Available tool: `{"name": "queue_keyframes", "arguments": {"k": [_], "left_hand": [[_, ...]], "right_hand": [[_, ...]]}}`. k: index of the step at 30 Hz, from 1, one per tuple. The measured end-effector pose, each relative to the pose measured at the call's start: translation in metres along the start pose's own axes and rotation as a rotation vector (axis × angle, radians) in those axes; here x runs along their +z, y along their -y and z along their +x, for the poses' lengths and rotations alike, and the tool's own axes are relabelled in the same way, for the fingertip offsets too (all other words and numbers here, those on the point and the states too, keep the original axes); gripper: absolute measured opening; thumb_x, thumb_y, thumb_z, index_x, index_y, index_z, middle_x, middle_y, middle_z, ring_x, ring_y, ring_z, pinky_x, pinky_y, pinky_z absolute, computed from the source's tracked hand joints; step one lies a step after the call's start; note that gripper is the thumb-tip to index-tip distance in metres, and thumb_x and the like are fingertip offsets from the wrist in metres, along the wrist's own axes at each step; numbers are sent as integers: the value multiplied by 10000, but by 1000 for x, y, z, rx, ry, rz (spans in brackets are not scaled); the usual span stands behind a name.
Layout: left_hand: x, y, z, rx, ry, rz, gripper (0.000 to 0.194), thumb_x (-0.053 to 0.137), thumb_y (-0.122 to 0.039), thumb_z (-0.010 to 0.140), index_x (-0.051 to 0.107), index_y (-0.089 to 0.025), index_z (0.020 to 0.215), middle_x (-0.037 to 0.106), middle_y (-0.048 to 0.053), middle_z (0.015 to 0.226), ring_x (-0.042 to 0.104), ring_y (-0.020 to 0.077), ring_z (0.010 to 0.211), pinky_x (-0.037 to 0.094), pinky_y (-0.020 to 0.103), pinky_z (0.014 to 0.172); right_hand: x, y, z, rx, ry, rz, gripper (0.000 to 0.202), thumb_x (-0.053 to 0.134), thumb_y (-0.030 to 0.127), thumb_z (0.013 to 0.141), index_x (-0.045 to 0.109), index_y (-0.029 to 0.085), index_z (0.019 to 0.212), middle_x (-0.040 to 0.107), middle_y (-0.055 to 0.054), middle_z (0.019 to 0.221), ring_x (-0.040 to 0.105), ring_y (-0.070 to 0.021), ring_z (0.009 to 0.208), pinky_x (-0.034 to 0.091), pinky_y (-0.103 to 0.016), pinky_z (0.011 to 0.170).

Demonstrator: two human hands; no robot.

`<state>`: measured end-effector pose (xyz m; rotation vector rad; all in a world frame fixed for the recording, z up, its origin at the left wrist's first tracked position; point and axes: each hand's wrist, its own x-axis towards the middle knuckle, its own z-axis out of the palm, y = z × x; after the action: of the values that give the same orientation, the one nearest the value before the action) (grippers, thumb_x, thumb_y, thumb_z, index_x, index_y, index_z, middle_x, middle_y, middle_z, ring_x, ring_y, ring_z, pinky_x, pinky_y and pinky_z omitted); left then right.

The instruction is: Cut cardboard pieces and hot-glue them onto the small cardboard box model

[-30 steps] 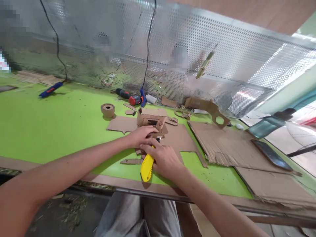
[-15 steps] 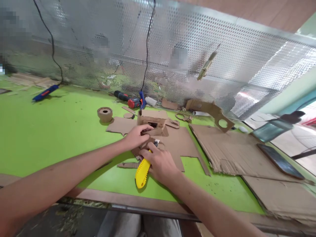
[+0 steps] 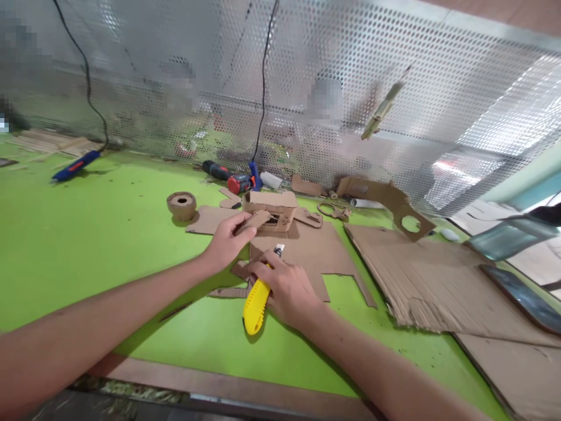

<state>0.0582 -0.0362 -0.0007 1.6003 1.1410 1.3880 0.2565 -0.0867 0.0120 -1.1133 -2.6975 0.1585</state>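
Note:
My right hand (image 3: 287, 286) is closed around a yellow utility knife (image 3: 255, 308), its short blade showing past the fingers and pointing away from me. In my left hand (image 3: 230, 240) a small cardboard piece (image 3: 258, 220) is pinched between thumb and fingers. That piece sits just in front of a small cardboard box (image 3: 269, 202) with an opening in its front; whether they touch I cannot tell. Beneath the box and my right hand spreads a flat cardboard sheet (image 3: 315, 251) with a notched edge. A narrow cardboard strip (image 3: 228, 292) lies left of the knife.
A round cardboard ring (image 3: 181, 206) stands to the left. Behind the box lie a drill (image 3: 228, 176) and a blue glue gun (image 3: 255, 176). Large cardboard sheets (image 3: 421, 275) cover the right side, with a dark phone-like slab (image 3: 521, 295) on them. A perforated metal screen (image 3: 210, 99) closes off the back.
My left hand has drawn slightly back and left from the box, and the cardboard piece now shows in its fingers. My right hand keeps its hold on the knife. The view has shifted slightly.

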Motion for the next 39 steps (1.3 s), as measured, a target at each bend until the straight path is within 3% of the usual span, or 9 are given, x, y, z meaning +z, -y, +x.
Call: {"name": "queue_keyframes", "arguments": {"k": [5,11,18,21,24,28,32,36,39], "left_hand": [[1,1,-1,-22,24,37,300,618,-458,963,552,-199,828,494,-42,716,457,135,667,379,262,637],[-1,-3,-3,-4,175,161,346,556,-479,1013,539,-203,805,453,-50,661,416,130,614,312,261,590],[-11,-41,-14,77,606,336,111,673,-210,853,774,-177,887,658,-12,680,537,142,607,361,264,600],[-7,-53,-25,145,762,428,470,606,-107,833,784,-184,1261,742,8,770,576,143,608,409,255,612],[3,-53,-37,230,827,449,544,560,-71,854,759,-217,1339,801,32,906,635,143,651,455,246,646],[15,-40,-47,466,804,475,409,574,-94,903,782,-215,1234,790,81,1004,713,202,822,525,288,745],[13,-32,-41,671,689,547,250,608,-171,968,784,-222,1137,767,117,1097,706,254,1019,544,368,906],[-18,-40,-19,560,301,505,235,562,-276,1044,780,-207,1098,773,107,1103,707,239,1019,552,392,921],[-48,-43,-8,448,76,548,293,493,-316,1082,761,-197,1086,764,78,1014,672,190,804,549,368,815]], "right_hand": [[4,-6,-11,-26,-327,263,83,628,168,1006,678,213,1055,711,-56,1080,670,-155,769,486,-266,626],[-12,-29,-13,22,-694,402,95,622,245,1034,647,234,943,684,-47,920,641,-190,807,520,-322,722],[-21,-57,-9,256,-800,518,173,576,371,1036,630,232,951,642,-20,865,611,-177,711,508,-322,655],[-19,-54,-10,336,-799,611,212,539,428,1060,602,238,990,590,22,791,575,-139,589,489,-278,561],[-15,-45,-12,364,-761,696,249,561,483,1055,604,245,994,563,49,714,574,-131,551,491,-261,538],[-13,-35,-13,398,-732,776,270,541,520,1069,620,262,1085,566,58,663,609,-150,568,504,-260,541],[-11,-38,-12,301,-651,671,216,577,440,1065,640,238,1022,649,-8,831,664,-170,692,552,-311,651],[-6,-43,-12,107,-552,512,139,608,330,1061,660,224,987,703,-59,963,676,-211,886,540,-355,805],[-7,-43,-12,70,-453,484,102,656,323,1043,669,221,1041,711,-76,1038,685,-219,919,535,-352,818]]}}
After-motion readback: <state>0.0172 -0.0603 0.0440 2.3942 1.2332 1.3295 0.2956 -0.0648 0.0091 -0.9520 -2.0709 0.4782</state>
